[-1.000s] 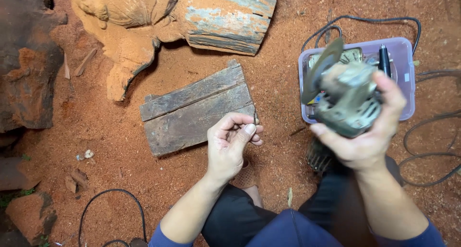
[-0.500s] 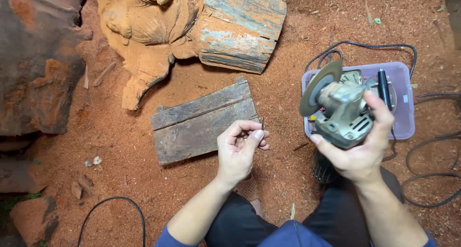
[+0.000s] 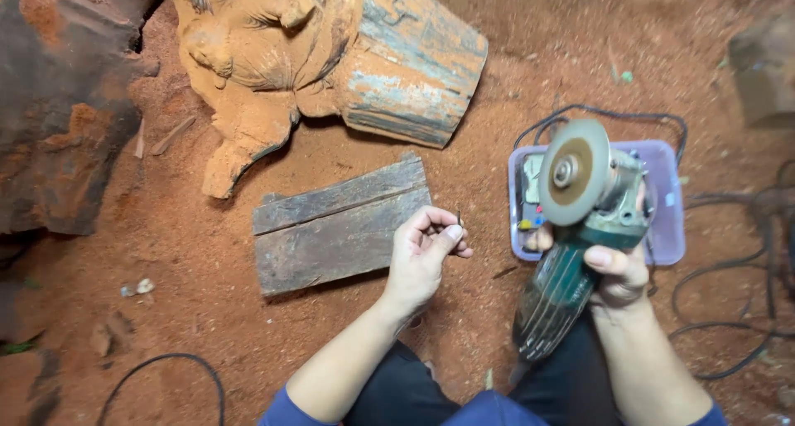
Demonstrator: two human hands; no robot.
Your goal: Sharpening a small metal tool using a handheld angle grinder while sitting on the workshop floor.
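— While the left hand point(image 3: 422, 256) is raised, what sits between its fingers point(image 3: 450, 233)?
— Item one: a small dark pin point(image 3: 458, 217), pinched at the fingertips, its tip standing just above them.
— Item two?
— A green angle grinder point(image 3: 571, 244); right hand point(image 3: 617, 269) fingers wrapped tight around its body, disc point(image 3: 573, 172) above them.
— Beyond the fingers?
— A purple plastic tray point(image 3: 667, 219) behind the grinder; a weathered wooden plank point(image 3: 335, 223) on the red dirt floor point(image 3: 464, 103), just beside the left fingers.
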